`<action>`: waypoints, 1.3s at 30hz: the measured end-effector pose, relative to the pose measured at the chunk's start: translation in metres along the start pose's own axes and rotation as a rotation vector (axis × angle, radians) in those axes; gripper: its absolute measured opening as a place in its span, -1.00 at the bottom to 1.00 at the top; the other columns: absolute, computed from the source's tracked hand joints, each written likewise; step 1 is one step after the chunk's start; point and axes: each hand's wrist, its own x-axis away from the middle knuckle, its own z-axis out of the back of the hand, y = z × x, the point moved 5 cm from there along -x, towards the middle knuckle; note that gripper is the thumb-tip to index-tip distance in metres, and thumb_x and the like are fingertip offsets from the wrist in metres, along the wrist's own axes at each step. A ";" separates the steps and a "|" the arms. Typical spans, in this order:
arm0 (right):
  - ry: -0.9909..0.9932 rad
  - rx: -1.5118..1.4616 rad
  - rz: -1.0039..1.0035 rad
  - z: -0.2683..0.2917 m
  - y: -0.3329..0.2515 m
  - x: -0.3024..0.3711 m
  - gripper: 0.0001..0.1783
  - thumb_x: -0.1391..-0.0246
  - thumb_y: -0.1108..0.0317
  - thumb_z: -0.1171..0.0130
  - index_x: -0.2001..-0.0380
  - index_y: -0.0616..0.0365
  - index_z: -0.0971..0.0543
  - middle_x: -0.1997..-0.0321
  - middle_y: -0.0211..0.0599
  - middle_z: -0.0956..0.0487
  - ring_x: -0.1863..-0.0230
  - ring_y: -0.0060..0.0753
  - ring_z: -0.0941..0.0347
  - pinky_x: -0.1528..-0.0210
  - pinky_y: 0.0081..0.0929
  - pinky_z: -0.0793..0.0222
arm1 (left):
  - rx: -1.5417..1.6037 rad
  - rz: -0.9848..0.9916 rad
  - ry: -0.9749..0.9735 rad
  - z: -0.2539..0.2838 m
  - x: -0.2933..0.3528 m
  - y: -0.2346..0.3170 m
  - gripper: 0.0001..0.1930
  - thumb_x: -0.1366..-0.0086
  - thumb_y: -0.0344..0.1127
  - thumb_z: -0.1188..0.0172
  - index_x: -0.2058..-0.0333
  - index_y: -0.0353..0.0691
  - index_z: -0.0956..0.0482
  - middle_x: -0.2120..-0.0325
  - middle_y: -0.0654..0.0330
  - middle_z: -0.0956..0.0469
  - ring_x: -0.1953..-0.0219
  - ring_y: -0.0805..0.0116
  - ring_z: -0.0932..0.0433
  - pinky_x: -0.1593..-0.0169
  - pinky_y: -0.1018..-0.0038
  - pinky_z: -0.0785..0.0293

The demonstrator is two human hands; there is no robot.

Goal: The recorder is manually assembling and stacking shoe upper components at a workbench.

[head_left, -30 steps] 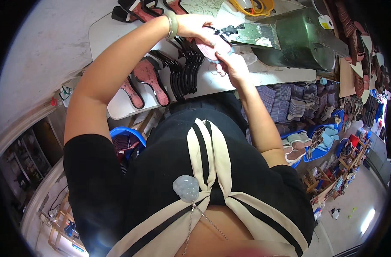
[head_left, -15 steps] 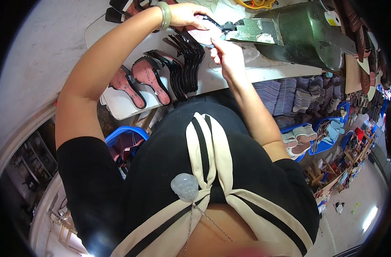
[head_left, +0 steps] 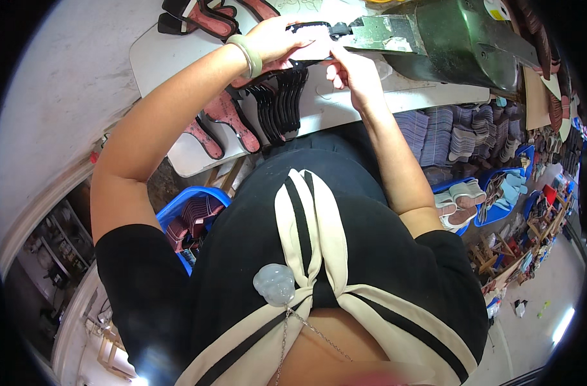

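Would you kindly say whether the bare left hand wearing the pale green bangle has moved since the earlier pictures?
Yes: judged against the dark green metal machine, the left hand and its bangle have shifted lower in the view.

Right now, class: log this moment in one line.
left hand: holds sole; right hand: at sole's edge; sole: at green machine; more soles: on table

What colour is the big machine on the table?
The machine is dark green, clearest in the head view.
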 end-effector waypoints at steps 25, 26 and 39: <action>-0.042 -0.025 0.103 0.002 0.062 0.035 -0.74 -0.06 0.38 -0.16 0.18 0.25 -0.50 0.32 -0.44 -0.53 0.31 -0.68 -0.40 0.21 -0.66 -0.32 | -0.625 -0.287 0.744 0.002 -0.004 -0.019 -0.44 -0.03 0.11 -0.25 0.26 -0.32 -0.44 0.35 -0.05 -0.55 0.26 0.11 -0.54 0.18 0.32 -0.43; -0.015 -0.054 0.105 0.004 0.060 0.035 -0.74 -0.06 0.40 -0.15 0.16 0.25 -0.50 0.31 -0.44 -0.54 0.30 -0.67 -0.40 0.21 -0.67 -0.32 | -0.583 -0.286 0.762 0.003 -0.005 -0.021 -0.45 -0.01 0.10 -0.26 0.30 -0.34 -0.43 0.37 -0.06 -0.54 0.27 0.09 -0.54 0.19 0.30 -0.43; -0.275 0.364 0.334 -0.087 0.008 0.023 -0.53 0.04 0.32 -0.22 0.03 0.26 -0.44 0.11 -0.29 -0.51 0.06 -0.44 -0.39 -0.06 -0.53 -0.22 | -0.099 -0.482 1.241 0.056 0.099 -0.095 -0.55 -0.18 -0.17 -0.20 0.07 -0.33 -0.32 0.31 0.08 -0.45 0.35 0.31 -0.48 0.23 0.39 -0.42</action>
